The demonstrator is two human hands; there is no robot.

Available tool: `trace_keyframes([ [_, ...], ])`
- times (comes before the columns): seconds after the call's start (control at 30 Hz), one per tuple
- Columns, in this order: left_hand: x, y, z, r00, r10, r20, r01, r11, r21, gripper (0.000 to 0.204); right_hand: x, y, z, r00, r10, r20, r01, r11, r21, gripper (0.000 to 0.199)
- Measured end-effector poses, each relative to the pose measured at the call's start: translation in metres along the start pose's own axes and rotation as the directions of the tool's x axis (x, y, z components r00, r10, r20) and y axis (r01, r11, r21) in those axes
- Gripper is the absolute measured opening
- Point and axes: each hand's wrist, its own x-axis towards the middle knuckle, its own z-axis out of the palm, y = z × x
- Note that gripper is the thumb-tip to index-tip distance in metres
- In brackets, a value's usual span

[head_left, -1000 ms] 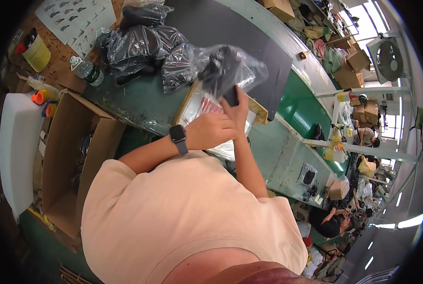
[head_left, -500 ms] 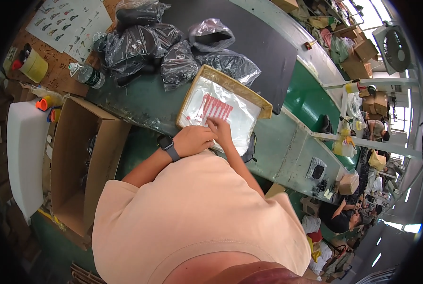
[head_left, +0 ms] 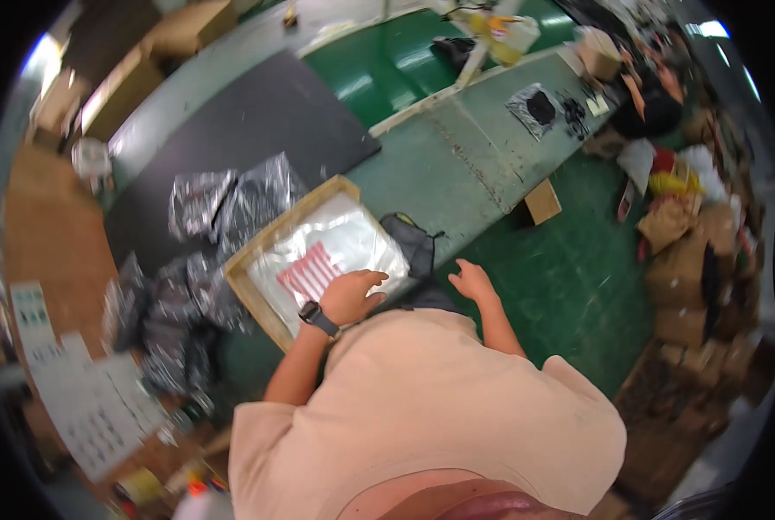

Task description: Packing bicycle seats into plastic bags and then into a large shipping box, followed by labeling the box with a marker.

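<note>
My left hand [head_left: 351,296], with a dark watch [head_left: 316,317] on its wrist, is over the near side of a shallow yellowish tray [head_left: 263,305]. Its fingers are apart and hold nothing. Clear plastic bags with red printing [head_left: 308,270] lie flat in the tray, just beyond that hand. To the right, past the table edge, my right hand [head_left: 474,282] hangs over the green floor with its fingers spread and nothing in them. A dark grey fabric item [head_left: 412,244] lies between the tray and the table edge, near both hands.
Several plastic-wrapped dark bundles [head_left: 179,321] lie left of the tray and beyond it, partly on a black mat [head_left: 257,121]. Down the table at right are a small bagged black item [head_left: 539,107] and a seated person [head_left: 652,104]. Cardboard boxes [head_left: 687,269] are piled at far right.
The whole view has swung to the right. My hands, close together over the bags before, are now apart; the right one has moved off the tray to beyond the table edge.
</note>
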Motion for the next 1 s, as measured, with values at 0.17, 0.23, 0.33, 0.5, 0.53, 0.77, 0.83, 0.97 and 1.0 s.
trace_keyframes([
  [0.17, 0.145, -0.036, -0.021, 0.919, 0.068, -0.388, 0.028, 0.971, 0.237, 0.055, 0.028, 0.064, 0.035, 0.928, -0.206, 0.31, 0.168, 0.975, 0.145, 0.054],
  [0.23, 0.185, -0.075, -0.025, 0.838, 0.022, -0.545, 0.173, 0.937, 0.303, 0.061, 0.052, 0.074, 0.049, 0.841, -0.187, 0.507, 0.196, 0.98, 0.036, 0.055],
  [0.33, 0.199, -0.147, -0.028, 0.713, -0.23, -0.663, 0.527, 0.798, 0.29, 0.058, 0.093, 0.065, 0.014, 0.896, -0.207, 0.393, 0.145, 0.973, 0.181, 0.063],
  [0.5, 0.261, -0.138, -0.035, 0.52, -0.743, -0.422, 0.853, 0.42, 0.31, 0.059, 0.208, 0.111, -0.042, 0.97, -0.109, 0.219, 0.083, 0.989, 0.125, 0.039],
  [0.53, 0.27, -0.141, -0.04, 0.502, -0.751, -0.429, 0.862, 0.398, 0.314, 0.059, 0.239, 0.117, -0.055, 0.978, -0.133, 0.161, 0.108, 0.982, 0.155, 0.039],
  [0.77, 0.298, -0.155, -0.061, 0.428, -0.875, -0.227, 0.896, 0.377, 0.236, 0.061, 0.472, 0.091, -0.156, 0.931, -0.355, -0.081, 0.363, 0.887, 0.285, 0.064],
  [0.83, 0.298, -0.144, -0.064, 0.393, -0.89, -0.231, 0.912, 0.344, 0.223, 0.06, 0.544, 0.058, -0.189, 0.915, -0.351, -0.199, 0.399, 0.859, 0.322, 0.065],
  [0.97, 0.315, -0.149, -0.06, 0.447, -0.861, -0.245, 0.889, 0.397, 0.226, 0.055, 0.709, 0.044, -0.228, 0.82, -0.283, -0.498, 0.416, 0.892, 0.178, 0.079],
  [1.0, 0.312, -0.152, -0.06, 0.459, -0.853, -0.246, 0.883, 0.408, 0.233, 0.054, 0.743, 0.032, -0.243, 0.796, -0.264, -0.544, 0.39, 0.912, 0.128, 0.08],
])
